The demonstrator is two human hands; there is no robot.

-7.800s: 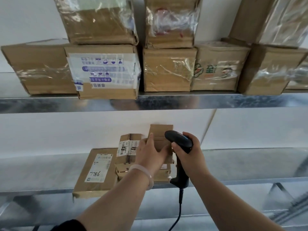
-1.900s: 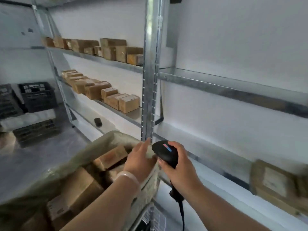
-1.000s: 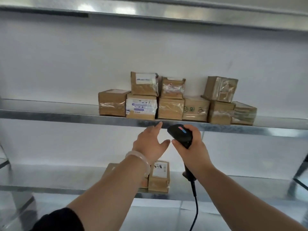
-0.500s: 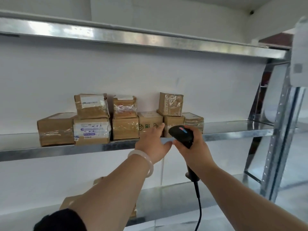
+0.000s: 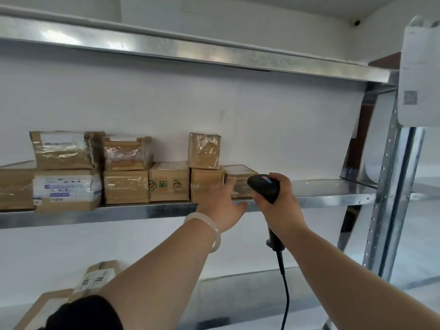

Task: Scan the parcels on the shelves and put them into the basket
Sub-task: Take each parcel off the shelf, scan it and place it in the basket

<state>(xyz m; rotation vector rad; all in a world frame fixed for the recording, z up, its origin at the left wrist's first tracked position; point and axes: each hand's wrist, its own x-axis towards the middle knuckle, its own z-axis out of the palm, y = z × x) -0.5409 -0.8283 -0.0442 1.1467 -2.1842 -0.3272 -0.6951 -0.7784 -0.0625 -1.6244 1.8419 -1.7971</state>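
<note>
- Since ~0.5 s ago the left hand (image 5: 222,206) has slid rightward along the row, from ard the green-logo box (image 5: 169,182) to the end parcel (image 5: 239,171). Right hand (image 5: 282,208) came up beside it; cam is closer.
- Mid shelf (image 5: 333,198) carries the whole parcel row. Basket not in view.
- End parcel is low, flat, last on the right. It sits just ahead of the left fingertips (image 5: 231,181) and just left of the scanner (image 5: 264,188) head. Long side seems to run along the shelf edge. Left hand is nearer. Touching or not: can't tell.
- Left hand: fingers straight, spread, nothing held. Prob the reach before a pickup.
- Right hand: fingers wrapped ard the scanner handle, head aimed at the shelf.
- Writing: green logo + chars on the logo box, unreadable. Blue print on the wrapped parcel (image 5: 64,189) at far left is too blurred. QR code on the white sheet (image 5: 419,75) on the upright, no legible txt.
</note>
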